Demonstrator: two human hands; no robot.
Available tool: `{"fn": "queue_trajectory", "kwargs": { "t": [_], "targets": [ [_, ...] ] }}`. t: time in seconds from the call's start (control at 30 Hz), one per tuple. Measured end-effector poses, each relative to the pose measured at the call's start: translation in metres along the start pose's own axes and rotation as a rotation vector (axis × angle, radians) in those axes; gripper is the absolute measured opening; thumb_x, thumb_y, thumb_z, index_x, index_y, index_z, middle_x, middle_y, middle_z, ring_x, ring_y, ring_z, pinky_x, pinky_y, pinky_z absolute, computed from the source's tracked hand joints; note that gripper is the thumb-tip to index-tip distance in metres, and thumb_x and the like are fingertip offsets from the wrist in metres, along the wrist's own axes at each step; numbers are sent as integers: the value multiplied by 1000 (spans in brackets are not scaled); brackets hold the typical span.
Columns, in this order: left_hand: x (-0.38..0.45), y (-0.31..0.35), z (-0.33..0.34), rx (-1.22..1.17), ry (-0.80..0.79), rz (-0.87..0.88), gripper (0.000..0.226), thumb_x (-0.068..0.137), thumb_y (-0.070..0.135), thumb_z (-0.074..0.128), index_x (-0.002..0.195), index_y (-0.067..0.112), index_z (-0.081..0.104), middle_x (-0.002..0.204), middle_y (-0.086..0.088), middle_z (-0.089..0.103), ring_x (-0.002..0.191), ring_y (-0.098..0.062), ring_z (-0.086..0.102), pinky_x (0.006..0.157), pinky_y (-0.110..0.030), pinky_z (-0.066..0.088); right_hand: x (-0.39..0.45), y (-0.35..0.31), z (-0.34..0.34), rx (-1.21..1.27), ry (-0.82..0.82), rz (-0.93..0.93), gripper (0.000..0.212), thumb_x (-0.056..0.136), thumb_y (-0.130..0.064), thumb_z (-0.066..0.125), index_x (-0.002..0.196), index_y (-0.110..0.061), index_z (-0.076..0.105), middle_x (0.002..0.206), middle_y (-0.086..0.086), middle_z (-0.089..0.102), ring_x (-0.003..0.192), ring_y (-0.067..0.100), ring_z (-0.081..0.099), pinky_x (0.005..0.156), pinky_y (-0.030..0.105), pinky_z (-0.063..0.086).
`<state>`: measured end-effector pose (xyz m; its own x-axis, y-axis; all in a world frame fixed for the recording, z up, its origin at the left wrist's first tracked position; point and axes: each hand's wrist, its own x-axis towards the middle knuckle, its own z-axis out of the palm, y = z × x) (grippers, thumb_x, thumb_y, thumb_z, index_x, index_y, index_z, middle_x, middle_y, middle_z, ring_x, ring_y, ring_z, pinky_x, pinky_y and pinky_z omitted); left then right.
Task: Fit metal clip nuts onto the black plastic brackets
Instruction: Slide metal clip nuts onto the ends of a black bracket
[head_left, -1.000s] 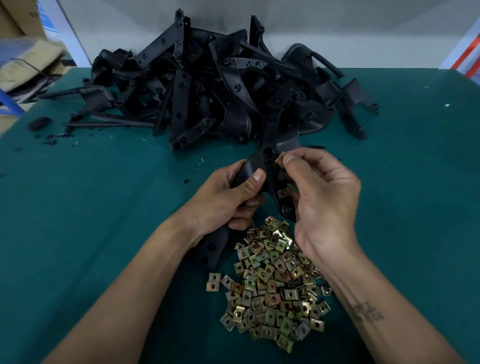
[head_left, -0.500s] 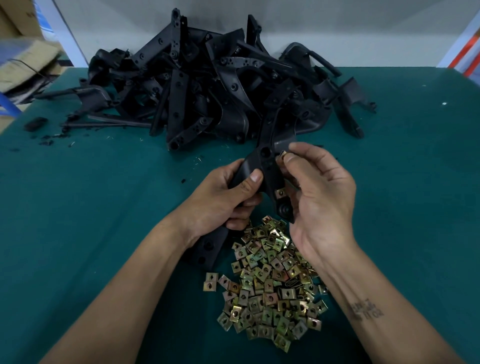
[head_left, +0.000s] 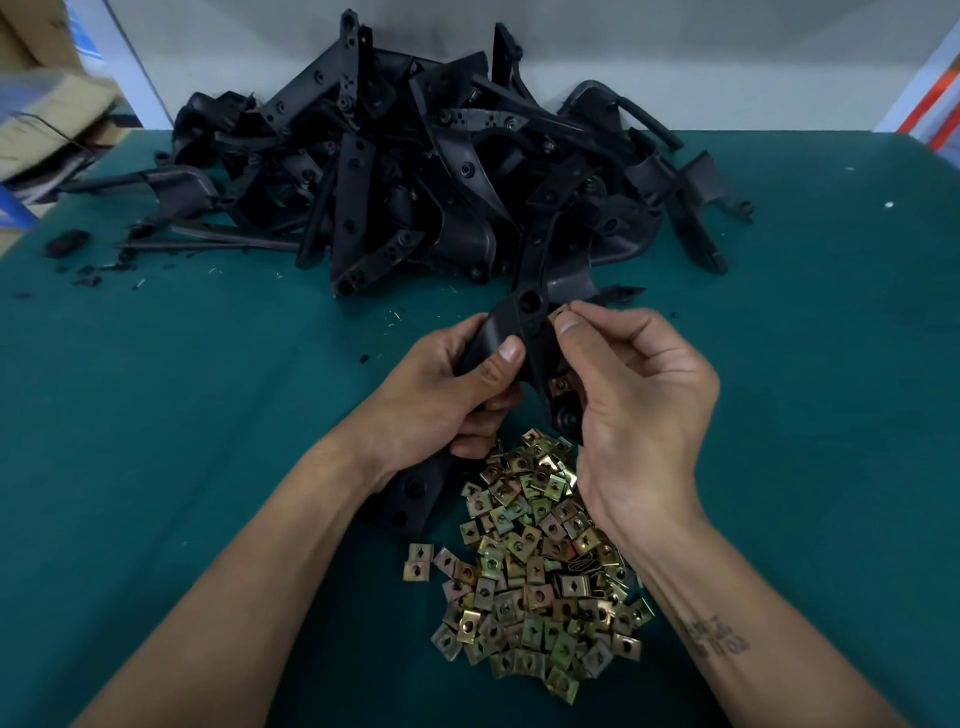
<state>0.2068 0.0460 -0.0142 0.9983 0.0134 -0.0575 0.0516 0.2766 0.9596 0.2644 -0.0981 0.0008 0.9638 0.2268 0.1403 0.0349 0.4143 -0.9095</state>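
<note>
— Black bracket (head_left: 511, 332): gripped mid-body by left hand (head_left: 441, 395), just past 12 o'clock of nut pile (head_left: 540, 561). Stiff, light?

— Likely. Clip nut (head_left: 562, 310) pinched by right hand (head_left: 644, 400) at bracket's 1 o'clock edge; small, probably slippery.

Teal tabletop against a pale wall

A dark teal tabletop (head_left: 182, 415) fills most of the view and runs back to a plain off-white wall (head_left: 675, 57) under soft, even light. Small black crumbs (head_left: 93, 275) and a few white flecks (head_left: 889, 204) lie scattered on its cloth-like surface. Beyond the far left corner sit blurred cardboard boxes (head_left: 47, 104) beside a white upright post (head_left: 135, 67). At the far right edge an orange-red strip (head_left: 930, 104) crosses a pale frame.
</note>
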Motion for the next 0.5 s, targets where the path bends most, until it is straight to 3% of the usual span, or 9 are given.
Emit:
{"fn": "queue_trajectory", "kwargs": {
  "t": [0.33,0.5],
  "targets": [
    [2,-1,0,47,-1,33,15,96,37,58,96,22,56,65,1,36,47,-11,25,40,-19,32,0,2,5,-40,5,-7,27,82,0,75,67,-22,75,75,0,74,75,12,69,72,20,55],
    [2,-1,0,38,5,47,19,94,39,59,97,20,57,67,-1,36,47,-12,26,39,-20,33,0,0,3,-57,-119,14,16,83,-21,68,68,-21,72,76,1,70,80,21,65,80,48,52]
  ]
}}
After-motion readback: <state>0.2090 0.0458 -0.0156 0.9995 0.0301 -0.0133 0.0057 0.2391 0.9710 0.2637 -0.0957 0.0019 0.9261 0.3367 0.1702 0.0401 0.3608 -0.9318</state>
